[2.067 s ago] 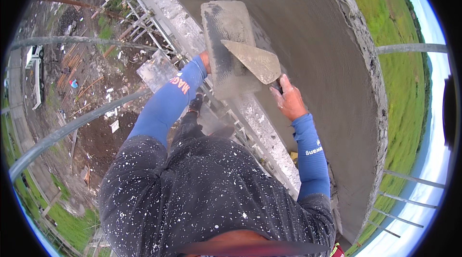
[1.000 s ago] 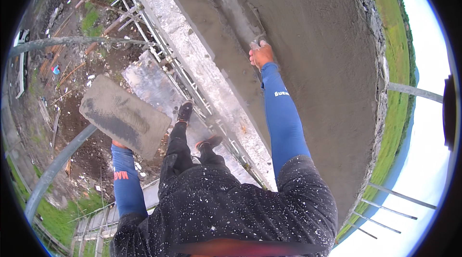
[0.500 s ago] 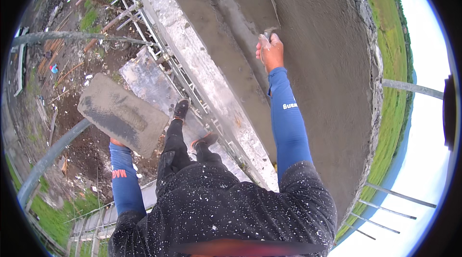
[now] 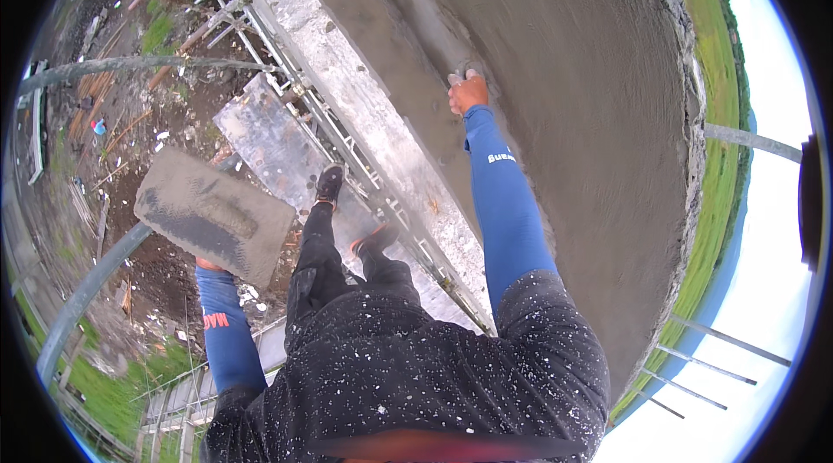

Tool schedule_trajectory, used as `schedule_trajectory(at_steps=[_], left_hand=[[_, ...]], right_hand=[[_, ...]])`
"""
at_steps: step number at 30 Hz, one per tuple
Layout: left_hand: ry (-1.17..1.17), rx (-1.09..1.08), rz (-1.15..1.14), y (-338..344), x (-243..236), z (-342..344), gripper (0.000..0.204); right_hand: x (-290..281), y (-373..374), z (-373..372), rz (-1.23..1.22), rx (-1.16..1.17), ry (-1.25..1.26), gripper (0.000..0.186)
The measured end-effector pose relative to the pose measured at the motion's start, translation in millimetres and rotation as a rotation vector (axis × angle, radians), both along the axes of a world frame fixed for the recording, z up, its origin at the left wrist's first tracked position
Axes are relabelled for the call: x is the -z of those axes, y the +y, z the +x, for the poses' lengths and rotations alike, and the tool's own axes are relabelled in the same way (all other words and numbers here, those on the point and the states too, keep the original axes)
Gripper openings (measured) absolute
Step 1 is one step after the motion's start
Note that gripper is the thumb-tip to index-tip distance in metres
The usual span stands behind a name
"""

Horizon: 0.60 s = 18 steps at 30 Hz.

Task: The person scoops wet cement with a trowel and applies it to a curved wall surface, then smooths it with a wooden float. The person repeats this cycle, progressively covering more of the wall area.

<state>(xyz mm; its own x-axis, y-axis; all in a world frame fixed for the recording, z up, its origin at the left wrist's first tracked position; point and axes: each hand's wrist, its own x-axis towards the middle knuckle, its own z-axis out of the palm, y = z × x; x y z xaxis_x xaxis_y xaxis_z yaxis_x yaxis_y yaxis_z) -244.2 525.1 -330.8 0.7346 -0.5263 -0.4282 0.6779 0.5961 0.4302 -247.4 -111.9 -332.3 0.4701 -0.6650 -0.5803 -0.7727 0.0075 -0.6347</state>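
Observation:
At lower left, my left hand [image 4: 212, 263] shows mostly hidden beneath a rectangular mortar board [image 4: 217, 203], gripping it; the board is coated in grey mortar with a dark worn patch. My right hand [image 4: 468, 92] is closed on a trowel against the wet grey render [image 4: 590, 116], at the smeared groove running up the middle. The trowel's blade is hard to make out behind my fingers. A pale, rough concrete strip [image 4: 338, 72] runs diagonally beside the render.
My shoes stand on a metal platform [image 4: 256, 120] beside scaffold tubes [image 4: 364, 203]. A curved grey pipe [image 4: 95, 281] crosses at left. Far below are debris, planks and a small person [image 4: 99, 127]. The render's broken edge [image 4: 685, 203] borders green fields.
Two seconds ago board and trowel were together centrally; the board has moved left. Since half a second ago my right hand has moved slightly up-screen to the left, back along the groove.

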Motion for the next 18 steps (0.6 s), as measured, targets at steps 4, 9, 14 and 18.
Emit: schedule_trajectory(at_steps=[4,9,14,18], left_hand=[[-0.003,0.028,0.007,-1.2,-4.0,6.7,0.075],[-0.042,0.052,0.001,-27.3,-26.1,30.7,0.075],[0.057,-0.081,0.278,-56.1,-39.4,64.8,0.077],[-0.037,0.061,0.05,-76.6,-33.8,104.2,0.076]], right_hand=[[-35.3,-13.6,-1.7,0.013,-0.01,-0.009,0.033],[-108.3,-17.7,-9.8,0.039,-0.05,-0.025,0.018],[-194.2,-3.6,-37.8,-0.017,-0.031,-0.125,0.018],[-248.0,12.9,-89.8,-0.168,-0.03,-0.162,0.02]])
